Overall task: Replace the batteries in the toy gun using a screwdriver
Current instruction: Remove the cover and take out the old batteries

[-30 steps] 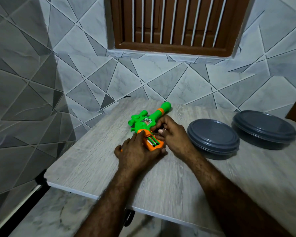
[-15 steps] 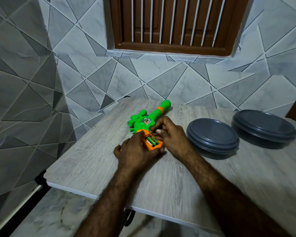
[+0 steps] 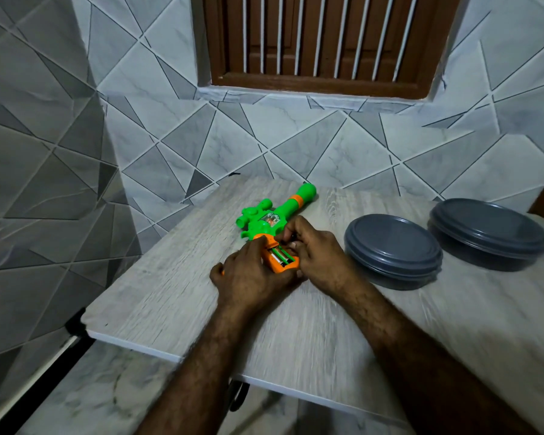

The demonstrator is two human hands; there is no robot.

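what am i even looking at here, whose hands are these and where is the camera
The camera sits on a person's head, looking down at their own two bare hands; no robot is involved. A green and orange toy gun lies on a pale wooden table. Its battery compartment is open, with batteries showing inside. The left hand steadies the orange grip, while the right hand works its fingertips at the compartment's far end. Whether it pinches anything is unclear. Two grey lidded containers sit to the right.
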